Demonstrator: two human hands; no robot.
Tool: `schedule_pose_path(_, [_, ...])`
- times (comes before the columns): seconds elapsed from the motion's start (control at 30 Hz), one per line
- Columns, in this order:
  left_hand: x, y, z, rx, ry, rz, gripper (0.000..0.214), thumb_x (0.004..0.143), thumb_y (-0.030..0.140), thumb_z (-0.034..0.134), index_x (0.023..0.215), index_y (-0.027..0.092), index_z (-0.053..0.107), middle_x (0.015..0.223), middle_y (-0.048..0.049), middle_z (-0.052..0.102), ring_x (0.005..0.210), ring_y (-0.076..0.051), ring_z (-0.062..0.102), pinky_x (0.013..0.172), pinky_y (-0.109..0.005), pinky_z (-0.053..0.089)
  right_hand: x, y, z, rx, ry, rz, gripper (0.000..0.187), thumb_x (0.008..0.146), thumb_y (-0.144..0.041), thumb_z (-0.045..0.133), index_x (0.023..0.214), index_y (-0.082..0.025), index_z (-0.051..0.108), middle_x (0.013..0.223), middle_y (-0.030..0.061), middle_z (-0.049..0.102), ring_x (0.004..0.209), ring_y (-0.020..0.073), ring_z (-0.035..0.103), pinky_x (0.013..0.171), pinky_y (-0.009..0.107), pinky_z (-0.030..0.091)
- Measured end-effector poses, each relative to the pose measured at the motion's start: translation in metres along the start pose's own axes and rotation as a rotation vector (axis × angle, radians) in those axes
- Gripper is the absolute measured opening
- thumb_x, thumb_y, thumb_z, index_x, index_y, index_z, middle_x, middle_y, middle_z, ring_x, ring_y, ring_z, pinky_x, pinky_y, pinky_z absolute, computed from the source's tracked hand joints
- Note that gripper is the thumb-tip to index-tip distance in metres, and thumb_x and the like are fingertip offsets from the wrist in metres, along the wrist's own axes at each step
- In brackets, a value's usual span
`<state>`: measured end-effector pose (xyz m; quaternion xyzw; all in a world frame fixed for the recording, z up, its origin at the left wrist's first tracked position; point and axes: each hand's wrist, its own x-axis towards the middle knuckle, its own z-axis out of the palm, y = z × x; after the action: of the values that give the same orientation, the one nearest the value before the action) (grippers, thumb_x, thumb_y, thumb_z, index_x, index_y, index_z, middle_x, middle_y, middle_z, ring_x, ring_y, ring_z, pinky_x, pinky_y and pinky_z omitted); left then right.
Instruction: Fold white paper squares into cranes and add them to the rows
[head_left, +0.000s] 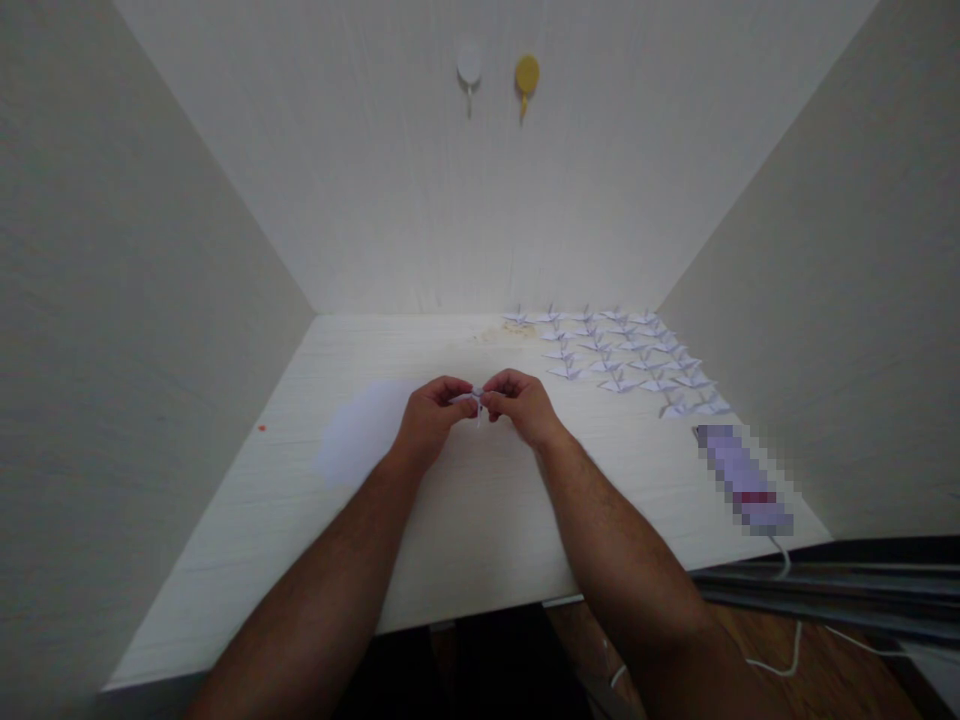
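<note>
A small piece of folded white paper (477,400) is pinched between both my hands above the middle of the white table (465,520). My left hand (431,415) has its fingers curled onto the paper's left side. My right hand (521,400) is closed on its right side. The fingertips of the two hands nearly meet over it. Most of the paper is hidden by the fingers. Several finished paper cranes (622,355) stand in rows at the back right of the table. A flat pale sheet of paper (360,435) lies just left of my left hand.
White walls close the table in on the left, back and right. Two hooks, one white (468,65) and one yellow (526,75), hang on the back wall. A blurred oblong object (742,480) with a white cable (780,560) lies near the right front corner. A tiny red speck (261,428) sits at the left.
</note>
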<state>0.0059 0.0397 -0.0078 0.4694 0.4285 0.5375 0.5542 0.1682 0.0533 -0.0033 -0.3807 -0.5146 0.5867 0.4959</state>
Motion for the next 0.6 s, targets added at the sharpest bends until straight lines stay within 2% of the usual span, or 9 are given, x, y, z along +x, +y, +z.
schedule_pose_path(0.33, [0.0003,-0.0019,0.0022,0.014,0.041,-0.049,0.034,0.059,0.028,0.082,0.085,0.015,0.066,0.068,-0.0014,0.068,0.060,-0.014,0.063,0.064,-0.031,0.053,0.0007,0.0021,0.0007,-0.007,0.015,0.018,0.026,0.063,-0.033,0.078,0.073,-0.017,0.061,0.056,-0.0042,0.061,0.046,0.0084,0.054,0.048,0.023,0.045])
schedule_pose_path(0.6, [-0.0006,0.0019,0.0020,0.092,0.042,-0.047,0.032,0.061,0.029,0.081,0.085,0.015,0.066,0.068,-0.0025,0.069,0.057,-0.015,0.062,0.059,-0.030,0.053,0.0008,0.0023,-0.0008,-0.061,-0.034,0.095,0.031,0.065,-0.038,0.078,0.079,-0.019,0.058,0.057,-0.0022,0.065,0.051,0.0113,0.060,0.050,0.023,0.048])
